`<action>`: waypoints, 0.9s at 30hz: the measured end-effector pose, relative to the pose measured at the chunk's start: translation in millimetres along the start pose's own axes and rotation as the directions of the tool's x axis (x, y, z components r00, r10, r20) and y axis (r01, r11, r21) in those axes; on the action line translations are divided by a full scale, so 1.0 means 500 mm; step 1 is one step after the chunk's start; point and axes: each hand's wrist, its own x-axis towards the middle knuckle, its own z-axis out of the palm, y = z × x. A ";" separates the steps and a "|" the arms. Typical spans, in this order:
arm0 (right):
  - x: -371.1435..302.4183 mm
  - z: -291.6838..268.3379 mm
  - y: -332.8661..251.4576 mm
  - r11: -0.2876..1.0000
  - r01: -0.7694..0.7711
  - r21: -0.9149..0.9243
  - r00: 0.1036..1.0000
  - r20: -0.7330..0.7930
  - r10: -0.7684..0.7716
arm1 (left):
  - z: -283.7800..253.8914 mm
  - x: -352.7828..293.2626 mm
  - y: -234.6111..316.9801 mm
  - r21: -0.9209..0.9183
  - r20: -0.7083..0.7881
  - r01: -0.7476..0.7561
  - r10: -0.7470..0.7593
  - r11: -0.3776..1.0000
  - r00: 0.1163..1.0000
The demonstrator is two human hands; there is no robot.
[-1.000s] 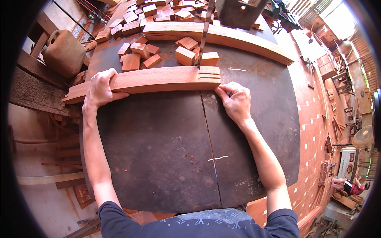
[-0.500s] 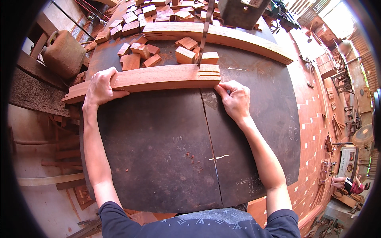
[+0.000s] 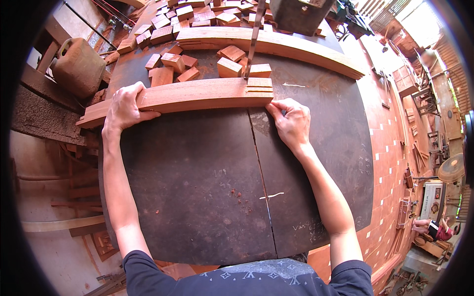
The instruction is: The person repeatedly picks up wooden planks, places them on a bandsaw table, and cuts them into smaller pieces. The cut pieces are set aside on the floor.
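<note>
A long reddish wooden beam (image 3: 197,94) lies across the dark saw table (image 3: 197,182), its right end against the upright bandsaw blade (image 3: 253,44). Slots are cut into that end, and the blade stands at their inner end. My left hand (image 3: 124,107) is closed over the beam's left part, fingers over the far side and thumb along the near face. My right hand (image 3: 291,122) has its fingers curled in, thumb and forefinger gripping the near corner of the beam's right end. What lies inside the curled fingers is hidden.
Behind the beam lie small wood offcuts (image 3: 173,61) and a second long beam (image 3: 266,43), with a heap of blocks (image 3: 197,17) farther back. The saw's metal guide housing (image 3: 301,15) hangs above. A dusty jerrycan (image 3: 79,66) stands left. Another person (image 3: 439,231) sits far right.
The beam's right end has shifted slightly away from me and a touch left, my right hand moving along with it. My left hand stays almost where it was.
</note>
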 end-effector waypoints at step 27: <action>0.001 0.004 0.006 0.999 -0.026 -0.034 1.000 -0.008 0.026 | 0.005 0.011 -0.007 0.004 -0.014 -0.039 0.039 0.999 0.999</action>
